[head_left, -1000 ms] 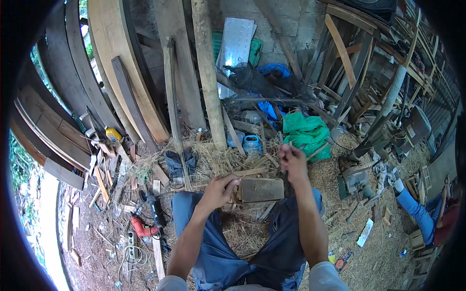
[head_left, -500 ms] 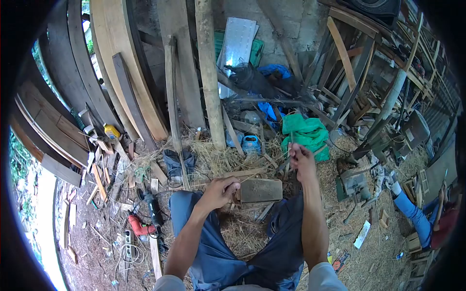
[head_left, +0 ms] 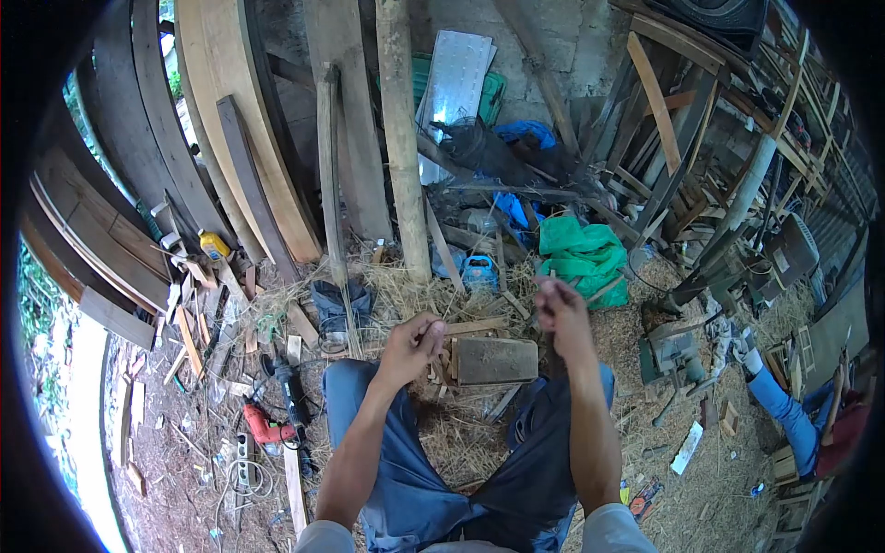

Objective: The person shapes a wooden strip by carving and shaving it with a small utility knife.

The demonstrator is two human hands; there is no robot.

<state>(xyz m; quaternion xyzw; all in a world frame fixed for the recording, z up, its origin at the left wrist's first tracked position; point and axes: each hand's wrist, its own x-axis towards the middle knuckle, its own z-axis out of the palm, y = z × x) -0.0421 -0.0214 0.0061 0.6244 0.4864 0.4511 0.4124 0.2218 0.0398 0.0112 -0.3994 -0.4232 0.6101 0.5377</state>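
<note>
My left hand (head_left: pixel 410 352) is closed, with fingers curled and thumb pressed in, just left of a weathered wooden block (head_left: pixel 496 361) between my knees. Whatever it may pinch is too small or hidden to name. Above the block's right end, my right hand (head_left: pixel 565 321) is also closed, its fingers slightly blurred. A slim dark shape shows below it, but I cannot make out what it holds. Thin shavings lie at the block's left end, and a flat wood strip (head_left: pixel 467 326) lies behind it.
A red power drill (head_left: pixel 265 427) and a dark angle grinder (head_left: pixel 289 392) lie at left near a power strip (head_left: pixel 245 461). Boards (head_left: pixel 217 120) lean behind. A green plastic bag (head_left: pixel 583 253) sits ahead. At right are a green machine (head_left: pixel 671 353) and another person's sleeve (head_left: pixel 784 410).
My left hand has shifted slightly left and up, away from the block. My right hand has tilted and moved slightly left and down. The view has shifted slightly.
</note>
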